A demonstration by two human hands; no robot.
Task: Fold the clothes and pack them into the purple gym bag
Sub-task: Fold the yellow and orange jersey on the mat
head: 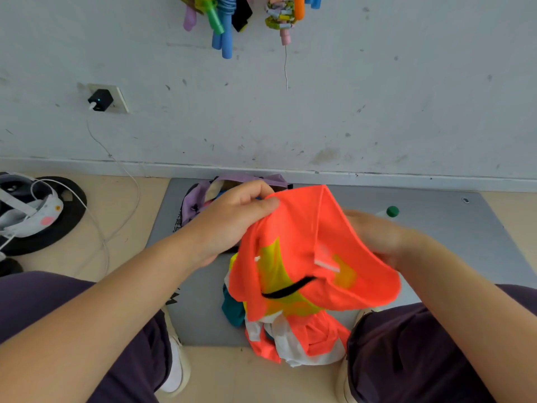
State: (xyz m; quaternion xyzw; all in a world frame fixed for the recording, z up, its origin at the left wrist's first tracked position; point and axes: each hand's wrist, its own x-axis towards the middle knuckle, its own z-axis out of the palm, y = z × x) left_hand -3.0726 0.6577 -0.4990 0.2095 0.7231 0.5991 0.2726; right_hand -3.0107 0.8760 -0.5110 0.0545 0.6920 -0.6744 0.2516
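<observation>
Head view: left hand (pixel 229 219) is pinching the orange garment (pixel 308 257) at its top edge; right hand (pixel 374 237) is gripping its right side, fingers hidden behind cloth. Garment is hanging above the clothes pile (pixel 290 338); purple bag (pixel 200 196) is lying behind.

One head-worn wide-angle view looks steeply down and forward, close above the left hand (pixel 232 219) and right hand (pixel 374 237), wall beyond them.

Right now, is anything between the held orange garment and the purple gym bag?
Only the left hand, gripping the orange garment, overlaps the purple gym bag's opening behind it; nothing else visible blocks the path.
</observation>
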